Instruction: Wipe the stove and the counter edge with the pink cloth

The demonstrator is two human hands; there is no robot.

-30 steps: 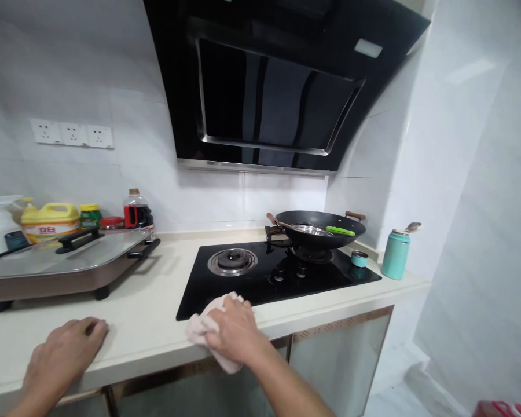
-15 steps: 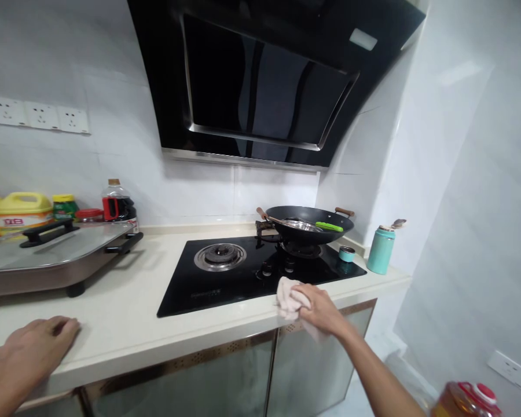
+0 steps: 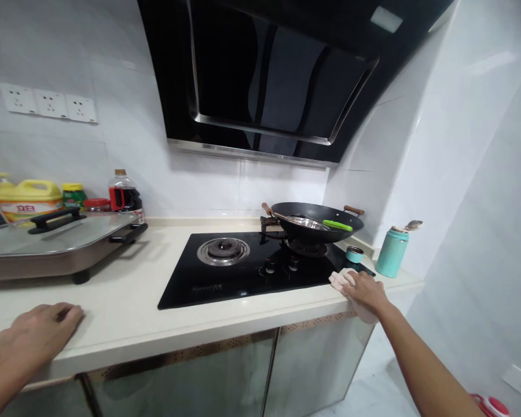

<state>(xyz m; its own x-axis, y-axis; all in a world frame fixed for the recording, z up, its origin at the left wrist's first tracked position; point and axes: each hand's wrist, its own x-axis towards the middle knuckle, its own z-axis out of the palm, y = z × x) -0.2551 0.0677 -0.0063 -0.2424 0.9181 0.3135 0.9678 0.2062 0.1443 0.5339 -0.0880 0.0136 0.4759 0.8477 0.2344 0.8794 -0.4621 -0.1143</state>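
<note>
- At the stove's (image 3: pixel 226 278) front right corner, a soft, crumpled, pale cloth (image 3: pixel 342 280), clamped in the right hand (image 3: pixel 368 291), drapes over the counter's (image 3: pixel 125 324) front edge.
- On the smooth, cream counter, the left hand (image 3: pixel 35 331) rests with fingers curled; whether they meet, I cannot tell.
- Flat, black, glossy stove; round-bottomed dark wok (image 3: pixel 319 236), wooden handles.
- Yellow plastic jug (image 3: pixel 39 190), label reading "立白"; stove lettering too blurred to read.

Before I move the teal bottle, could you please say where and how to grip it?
The teal bottle is probably best gripped mid-body, coming level from the front: it stands upright with fairly straight sides, while a spoon sticks out of the top and the wall rises behind.
</note>
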